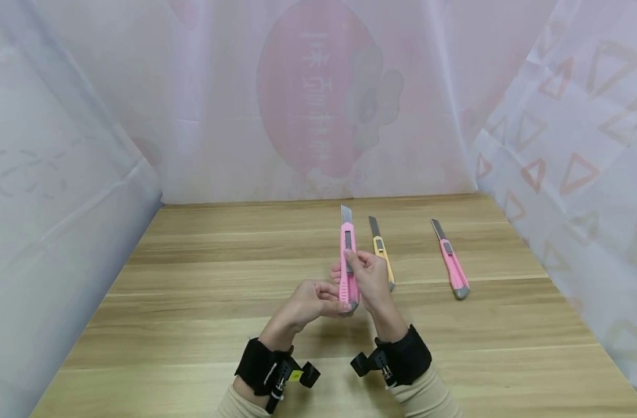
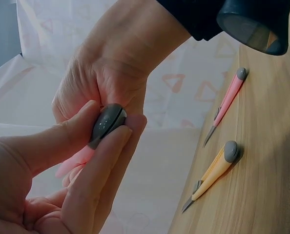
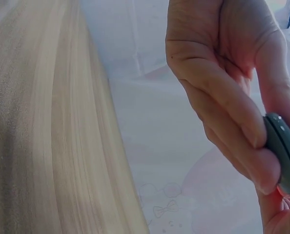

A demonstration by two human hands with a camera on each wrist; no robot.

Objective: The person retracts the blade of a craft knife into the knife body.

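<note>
- Sheeting (image 1: 88,133): thin plastic hung on three sides of the work area. The back panel carries a large pink round print with pale characters on it; they are too faint to read. The right panel shows outlined triangles.
- Counter (image 1: 203,290): pale wood-grain top, bare in front of your wrists.
- Your right hand (image 1: 369,277): fingers and thumb wrapped round the body of the pink utility knife (image 1: 348,264), thumb lying up near the slider. It is held upright above the counter centre, blade out at the top.
- Your left hand (image 1: 306,303): thumb and forefinger pinch the grey end cap (image 2: 107,122) at the bottom of that knife; the left wrist view shows the cap squeezed between the two pads.
- Handling, as a judgement: light, stiff plastic shell, smooth and likely a bit slick. The exposed blade is thin, brittle and sharp. Keep your hold on the ribbed body, well below the blade.
- Yellow utility knife (image 1: 382,253): flat on the counter just behind your right hand, blade extended.
- Second pink knife (image 1: 451,261): further right, also flat, blade extended.
- No brand or label legible on any knife.
</note>
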